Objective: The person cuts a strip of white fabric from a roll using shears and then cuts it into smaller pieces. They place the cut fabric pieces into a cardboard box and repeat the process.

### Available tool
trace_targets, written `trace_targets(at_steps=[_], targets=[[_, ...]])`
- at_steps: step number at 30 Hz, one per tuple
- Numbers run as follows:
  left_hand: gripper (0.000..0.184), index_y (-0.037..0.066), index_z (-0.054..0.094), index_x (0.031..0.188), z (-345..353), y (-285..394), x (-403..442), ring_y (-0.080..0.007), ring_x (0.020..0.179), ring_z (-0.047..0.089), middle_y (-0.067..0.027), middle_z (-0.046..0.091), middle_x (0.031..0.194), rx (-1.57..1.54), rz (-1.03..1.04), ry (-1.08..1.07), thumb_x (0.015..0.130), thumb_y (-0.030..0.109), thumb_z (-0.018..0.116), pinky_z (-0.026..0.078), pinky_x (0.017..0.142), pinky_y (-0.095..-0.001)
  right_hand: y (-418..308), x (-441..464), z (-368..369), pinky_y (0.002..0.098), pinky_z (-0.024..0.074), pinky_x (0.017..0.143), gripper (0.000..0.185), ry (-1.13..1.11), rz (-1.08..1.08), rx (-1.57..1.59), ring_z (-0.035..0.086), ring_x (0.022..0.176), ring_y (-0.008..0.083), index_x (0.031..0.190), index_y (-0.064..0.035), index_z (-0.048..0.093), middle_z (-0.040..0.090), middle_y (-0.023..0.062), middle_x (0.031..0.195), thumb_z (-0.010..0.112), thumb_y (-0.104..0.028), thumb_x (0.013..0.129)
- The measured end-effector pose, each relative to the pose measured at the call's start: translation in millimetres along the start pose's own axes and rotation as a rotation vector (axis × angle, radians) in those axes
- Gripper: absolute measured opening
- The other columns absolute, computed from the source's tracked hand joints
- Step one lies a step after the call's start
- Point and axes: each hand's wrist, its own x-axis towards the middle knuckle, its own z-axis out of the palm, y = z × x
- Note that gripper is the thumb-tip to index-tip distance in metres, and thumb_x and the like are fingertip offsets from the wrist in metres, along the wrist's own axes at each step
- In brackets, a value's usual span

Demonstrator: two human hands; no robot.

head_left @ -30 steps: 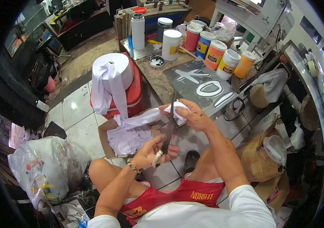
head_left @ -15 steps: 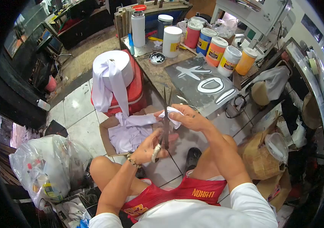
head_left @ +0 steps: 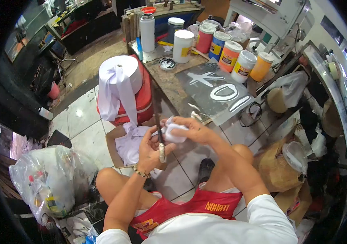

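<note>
In my left hand is a pair of scissors with cream-wrapped handles; the dark blades point upward, slightly blurred. My right hand grips a small folded bundle of white fabric, just right of the blades. Both hands meet above the tiled floor, between my knees. Left of them, a cardboard box holds loose white fabric. A long white strip hangs into it from the large white fabric roll, which rests on a red cooler.
Several paint jars line the low table, beside a dark stencil sheet with white lettering. A plastic bag of rubbish sits at left. To the right stand a brown cardboard carton and a clear tub.
My left hand and the scissors have shifted left, and the blades, spread before, now look together. The fabric strip no longer spans from the box to my right hand, which has moved slightly left and down.
</note>
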Motion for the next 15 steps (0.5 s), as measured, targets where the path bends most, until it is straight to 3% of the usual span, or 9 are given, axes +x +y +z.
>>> trace_targets(at_steps=[2, 4, 6, 8, 10, 12, 14, 15], targets=[[0.068, 0.002, 0.044, 0.134, 1, -7, 3, -0.0144, 0.094, 0.067, -0.0109, 0.067, 0.113, 0.018, 0.109, 0.172, 0.076, -0.002, 0.08, 0.056, 0.08, -0.0276, 21, 3, 5, 0.0223, 0.0464, 0.076, 0.036, -0.067, 0.041, -0.012, 0.056, 0.09, 0.0055, 0.124, -0.0042, 0.062, 0.063, -0.0014, 0.103, 0.067, -0.024, 0.094], [0.068, 0.002, 0.046, 0.133, 1, 5, 2, -0.0131, 0.093, 0.067, -0.0103, 0.068, 0.112, 0.017, 0.104, 0.201, 0.075, -0.002, 0.081, 0.056, 0.076, -0.0258, 22, 6, 13, 0.0226, 0.0468, 0.075, 0.031, -0.068, 0.065, 0.015, 0.057, 0.092, 0.0072, 0.118, -0.0036, 0.065, 0.062, -0.0004, 0.104, 0.067, -0.023, 0.094], [0.068, 0.0, 0.045, 0.132, -2, 25, 3, -0.0154, 0.093, 0.067, -0.0094, 0.068, 0.106, 0.084, -0.106, 0.231, 0.075, -0.001, 0.081, 0.056, 0.083, -0.0274, 28, 9, 19, 0.0247, 0.0467, 0.081, 0.027, -0.012, 0.034, 0.068, 0.058, 0.095, 0.0104, 0.113, -0.003, 0.068, 0.062, 0.0004, 0.109, 0.068, -0.022, 0.093], [0.066, 0.0, 0.046, 0.131, -14, 19, 10, -0.0143, 0.09, 0.067, -0.0088, 0.068, 0.105, 0.124, -0.106, 0.232, 0.075, 0.0, 0.081, 0.056, 0.08, -0.0261, 31, 12, 16, 0.0272, 0.0455, 0.086, 0.026, -0.021, -0.047, 0.02, 0.058, 0.098, 0.0122, 0.11, -0.0023, 0.07, 0.062, 0.0005, 0.112, 0.069, -0.021, 0.092], [0.065, 0.0, 0.051, 0.13, -26, 10, 11, -0.009, 0.077, 0.062, -0.0062, 0.068, 0.101, 0.27, 0.059, 0.239, 0.073, 0.002, 0.082, 0.05, 0.063, -0.0212, 34, 12, 19, 0.0293, 0.044, 0.091, 0.027, 0.002, -0.018, -0.004, 0.057, 0.102, 0.0126, 0.112, -0.0017, 0.07, 0.062, 0.0005, 0.115, 0.069, -0.021, 0.092], [0.061, 0.001, 0.054, 0.128, -44, 8, 14, -0.0075, 0.073, 0.06, -0.0038, 0.067, 0.094, 0.447, 0.235, 0.279, 0.073, 0.001, 0.081, 0.047, 0.06, -0.0202, 34, 11, 19, 0.028, 0.0462, 0.09, 0.034, 0.032, 0.218, 0.166, 0.056, 0.109, 0.0118, 0.123, -0.0005, 0.062, 0.062, 0.0028, 0.119, 0.067, -0.016, 0.093], [0.053, -0.001, 0.056, 0.125, -46, 48, 7, -0.0142, 0.087, 0.068, -0.0117, 0.071, 0.095, 0.848, 0.152, 0.402, 0.074, 0.002, 0.072, 0.054, 0.076, -0.029, 22, 14, 21, 0.0279, 0.0487, 0.094, 0.043, 0.072, 0.024, 0.092, 0.059, 0.11, 0.0125, 0.132, -0.0015, 0.053, 0.062, 0.0055, 0.122, 0.067, -0.011, 0.092], [0.052, 0.001, 0.059, 0.122, -71, 38, 10, -0.0216, 0.085, 0.072, -0.0168, 0.071, 0.092, 0.892, 0.24, 0.458, 0.071, 0.006, 0.071, 0.054, 0.075, -0.0322, 22, 15, 18, 0.029, 0.0497, 0.094, 0.046, 0.107, -0.021, 0.143, 0.061, 0.11, 0.0145, 0.133, -0.0011, 0.05, 0.061, 0.009, 0.125, 0.067, -0.006, 0.091]])
